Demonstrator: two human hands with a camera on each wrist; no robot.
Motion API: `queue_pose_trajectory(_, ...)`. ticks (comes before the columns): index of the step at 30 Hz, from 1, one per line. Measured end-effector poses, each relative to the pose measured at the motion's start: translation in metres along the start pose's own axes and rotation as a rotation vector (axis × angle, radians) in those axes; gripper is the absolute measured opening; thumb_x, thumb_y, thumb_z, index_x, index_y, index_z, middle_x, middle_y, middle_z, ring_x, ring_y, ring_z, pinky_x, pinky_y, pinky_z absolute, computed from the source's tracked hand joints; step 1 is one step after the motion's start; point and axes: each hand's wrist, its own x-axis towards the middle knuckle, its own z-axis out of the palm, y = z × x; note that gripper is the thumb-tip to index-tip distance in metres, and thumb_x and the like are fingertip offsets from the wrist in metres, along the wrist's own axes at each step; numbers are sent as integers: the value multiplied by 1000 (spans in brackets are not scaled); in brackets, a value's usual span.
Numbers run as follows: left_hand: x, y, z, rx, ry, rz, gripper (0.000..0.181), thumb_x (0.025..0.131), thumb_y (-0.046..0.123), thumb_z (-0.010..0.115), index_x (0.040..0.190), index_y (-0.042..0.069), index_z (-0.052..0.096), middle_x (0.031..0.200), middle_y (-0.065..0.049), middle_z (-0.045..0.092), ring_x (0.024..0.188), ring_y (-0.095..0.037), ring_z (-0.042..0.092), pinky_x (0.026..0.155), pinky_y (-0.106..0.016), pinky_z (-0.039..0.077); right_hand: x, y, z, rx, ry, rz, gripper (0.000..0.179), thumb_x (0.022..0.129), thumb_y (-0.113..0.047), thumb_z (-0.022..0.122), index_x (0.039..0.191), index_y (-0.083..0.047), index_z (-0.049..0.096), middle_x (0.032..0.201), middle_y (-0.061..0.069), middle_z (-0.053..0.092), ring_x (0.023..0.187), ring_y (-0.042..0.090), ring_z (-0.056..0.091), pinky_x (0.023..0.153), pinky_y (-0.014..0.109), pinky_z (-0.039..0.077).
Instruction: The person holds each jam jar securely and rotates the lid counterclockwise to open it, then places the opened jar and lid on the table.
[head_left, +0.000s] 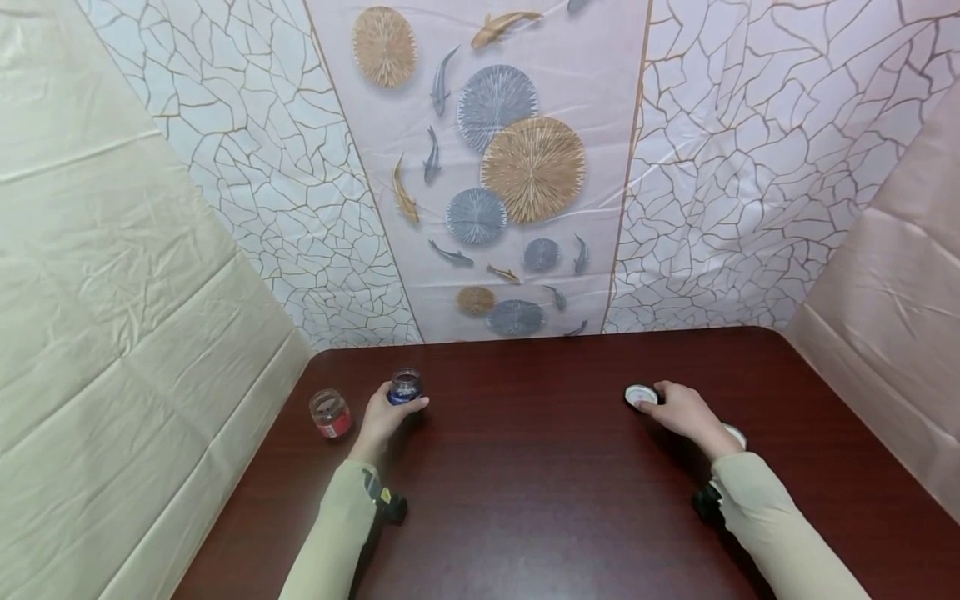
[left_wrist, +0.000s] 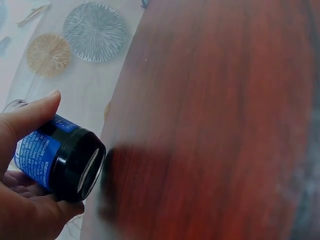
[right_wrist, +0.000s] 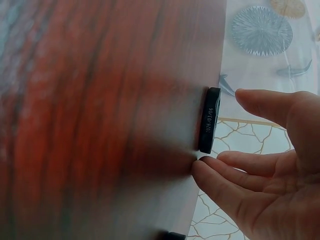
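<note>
On the left side of the table my left hand [head_left: 381, 421] grips a small open glass jar [left_wrist: 37, 155] with a blue label, thumb on one side and fingers on the other. The jar's dark base shows in the left wrist view, close over the table. A second open glass jar [head_left: 331, 415] with a red label stands to the left of that hand. Over on the right, a round lid [head_left: 641, 396], white inside with a black rim, lies on the table. My right hand [head_left: 686, 412] reaches around it with thumb and fingers spread, a fingertip right at its edge.
Another lid [head_left: 736, 435] lies partly hidden behind my right wrist. The dark red-brown wooden table [head_left: 517, 467] ends at a patterned cloth backdrop [head_left: 525, 275], with plain cloth walls on the left and right sides.
</note>
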Motion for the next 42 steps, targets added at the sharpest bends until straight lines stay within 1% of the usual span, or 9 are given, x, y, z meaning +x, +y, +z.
queue_pose_trajectory(8,0,3,0,-29,-5,-17,78,85,24,83,145,-4,41,139,-24,51,126,-36,50,110,-53,36,0,1,-1,15,-14,7,66,97,-29,65,131,24,46,128,43,52,119,57,49,96,62,43)
queue_pose_trajectory(14,0,2,0,-48,-5,-19,69,86,24,82,139,-2,46,134,-24,54,124,-37,50,109,-54,36,0,2,-1,16,-13,7,66,97,-29,65,131,24,46,128,43,52,119,57,50,96,62,43)
queue_pose_trajectory(20,2,0,0,-80,-11,-14,68,87,20,80,140,-2,44,137,-24,52,127,-37,48,111,-54,34,0,2,0,17,-6,2,65,96,-29,65,131,24,46,127,43,52,119,57,50,96,62,43)
queue_pose_trajectory(26,1,-3,-1,-97,-15,-18,73,87,22,81,144,-2,41,142,-24,49,133,-38,44,114,-55,30,-1,2,-1,21,-10,3,66,96,-29,65,131,24,46,128,43,52,120,57,49,97,62,42)
queue_pose_trajectory(31,-2,-7,-3,-97,-24,-29,78,88,24,80,149,1,37,146,-22,46,137,-36,41,114,-56,30,-1,2,0,19,-25,2,68,97,-31,65,132,24,45,130,43,50,121,57,48,96,62,43)
queue_pose_trajectory(35,-2,-6,-5,-101,-33,-38,81,90,24,78,152,3,31,150,-21,42,141,-36,36,114,-56,28,2,3,1,22,-35,-5,69,98,-31,64,133,24,44,131,44,49,121,57,48,96,63,43)
queue_pose_trajectory(42,0,-7,-4,-109,-31,-51,80,89,22,78,152,4,32,150,-21,43,141,-36,36,115,-56,27,0,3,-1,29,-51,4,70,98,-31,64,135,24,42,134,44,47,123,58,46,97,63,42)
